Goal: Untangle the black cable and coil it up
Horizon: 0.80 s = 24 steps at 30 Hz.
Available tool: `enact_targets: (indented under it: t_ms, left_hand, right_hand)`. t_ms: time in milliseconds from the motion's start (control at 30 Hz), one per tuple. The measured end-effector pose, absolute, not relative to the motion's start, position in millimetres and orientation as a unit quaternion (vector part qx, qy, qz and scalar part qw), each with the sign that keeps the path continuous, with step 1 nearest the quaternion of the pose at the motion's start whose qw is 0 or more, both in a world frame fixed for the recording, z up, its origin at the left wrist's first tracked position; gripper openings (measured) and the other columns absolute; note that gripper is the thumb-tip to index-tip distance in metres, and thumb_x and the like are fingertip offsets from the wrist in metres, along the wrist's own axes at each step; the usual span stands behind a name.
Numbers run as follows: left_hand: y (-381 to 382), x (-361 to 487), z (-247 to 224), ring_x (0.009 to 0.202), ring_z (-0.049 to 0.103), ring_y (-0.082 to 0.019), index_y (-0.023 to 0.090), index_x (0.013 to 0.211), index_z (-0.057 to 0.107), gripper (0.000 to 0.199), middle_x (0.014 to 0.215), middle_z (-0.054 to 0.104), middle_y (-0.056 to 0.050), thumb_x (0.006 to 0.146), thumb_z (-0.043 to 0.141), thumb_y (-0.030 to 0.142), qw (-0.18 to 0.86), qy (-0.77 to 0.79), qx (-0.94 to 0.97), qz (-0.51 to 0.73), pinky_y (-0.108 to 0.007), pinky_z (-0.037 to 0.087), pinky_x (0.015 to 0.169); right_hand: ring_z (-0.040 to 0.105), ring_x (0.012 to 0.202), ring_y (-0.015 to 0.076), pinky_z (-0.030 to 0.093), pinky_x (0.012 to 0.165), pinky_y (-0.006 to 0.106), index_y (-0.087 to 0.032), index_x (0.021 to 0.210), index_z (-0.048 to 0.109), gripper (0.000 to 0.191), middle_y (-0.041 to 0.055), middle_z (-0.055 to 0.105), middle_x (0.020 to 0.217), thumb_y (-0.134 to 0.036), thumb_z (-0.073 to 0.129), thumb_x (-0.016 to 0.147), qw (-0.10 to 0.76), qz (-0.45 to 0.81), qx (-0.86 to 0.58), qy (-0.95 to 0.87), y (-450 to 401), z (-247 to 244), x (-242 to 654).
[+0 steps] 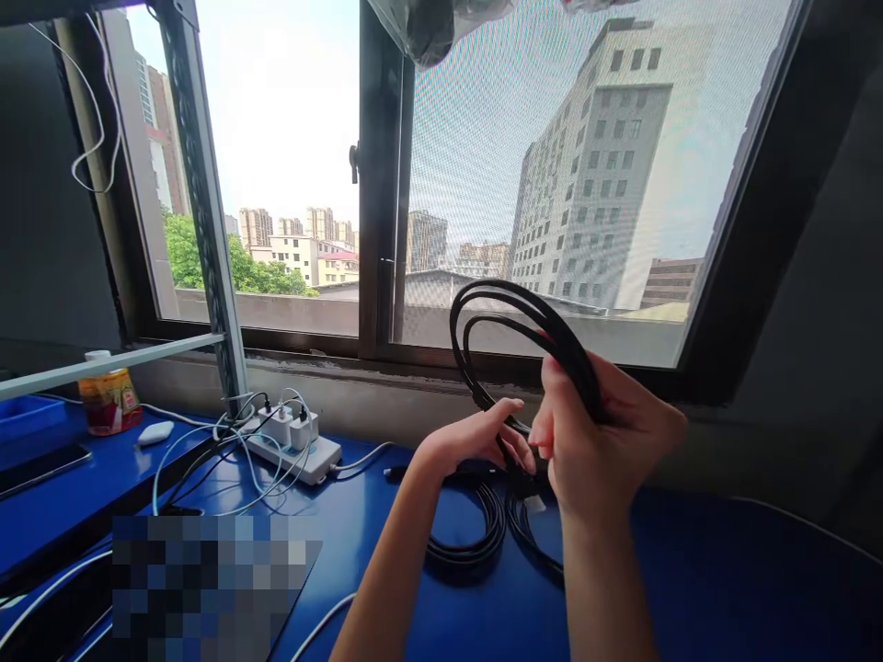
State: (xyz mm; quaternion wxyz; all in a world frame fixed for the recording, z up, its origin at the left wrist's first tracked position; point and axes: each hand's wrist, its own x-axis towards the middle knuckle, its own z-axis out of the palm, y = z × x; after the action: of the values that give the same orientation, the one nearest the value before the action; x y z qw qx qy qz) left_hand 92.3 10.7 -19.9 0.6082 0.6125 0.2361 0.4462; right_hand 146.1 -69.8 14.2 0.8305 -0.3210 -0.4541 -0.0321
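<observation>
My right hand (600, 441) is closed round a black cable (534, 313) gathered into several loops, held up in front of the window. The loops arch to the left above the fist. My left hand (475, 441) is below the loops, its thumb stretched out and its fingers curled about the cable's lower strands. Part of that grip is hidden behind the fingers. Under my hands, a coiled black cable (493, 542) lies on the blue table (386, 588). Another black coil (528, 533) lies beside it, partly covered by my right arm.
A white power strip (310, 460) with plugged-in chargers and tangled cords stands left of my hands. Further left are a metal shelf post (207, 202), a jar (110, 400), a phone (45, 469) and a blue tray (31, 418). The window sill (331, 368) runs behind the table.
</observation>
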Motion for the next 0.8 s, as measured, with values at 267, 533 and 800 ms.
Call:
enact_targets:
  t_ms: [267, 533, 800]
  left_hand:
    - [-2.2, 82.9, -9.0, 0.05, 0.057, -0.015, 0.022, 0.052, 0.065, 0.039, 0.051, 0.064, -0.003, 0.086, 0.046, 0.028, 0.713, 0.198, 0.616, 0.271, -0.022, 0.045, 0.049]
    - [9.2, 97.9, -7.0, 0.052, 0.059, -0.011, 0.019, 0.082, 0.063, 0.032, 0.06, 0.065, 0.002, 0.096, 0.036, 0.029, 0.676, 0.178, 0.509, 0.502, -0.02, 0.045, 0.056]
    - [22.6, 82.4, -5.3, 0.045, 0.063, -0.014, 0.02, 0.074, 0.049, 0.029, 0.036, 0.037, 0.012, 0.092, 0.045, 0.043, 0.537, 0.212, 0.555, 0.599, -0.019, 0.043, 0.052]
  right_hand:
    - [0.031, 0.023, 0.0054, 0.023, 0.027, 0.02, -0.02, 0.072, 0.072, 0.008, -0.011, 0.038, 0.032, -0.02, 0.065, 0.07, 0.847, -0.028, -0.245, -0.471, -71.4, 16.3, 155.1]
    - [0.02, 0.023, 0.0049, 0.016, 0.031, 0.02, -0.022, 0.063, 0.056, 0.008, -0.014, 0.028, 0.028, -0.029, 0.057, 0.06, 0.901, 0.142, -0.194, -0.362, -40.1, 13.8, 159.1]
    - [0.027, 0.029, 0.0044, 0.032, 0.035, 0.02, -0.019, 0.072, 0.057, 0.019, -0.0134, 0.036, 0.038, -0.034, 0.061, 0.06, 0.861, 0.214, -0.317, -0.336, -11.0, -2.4, 174.8]
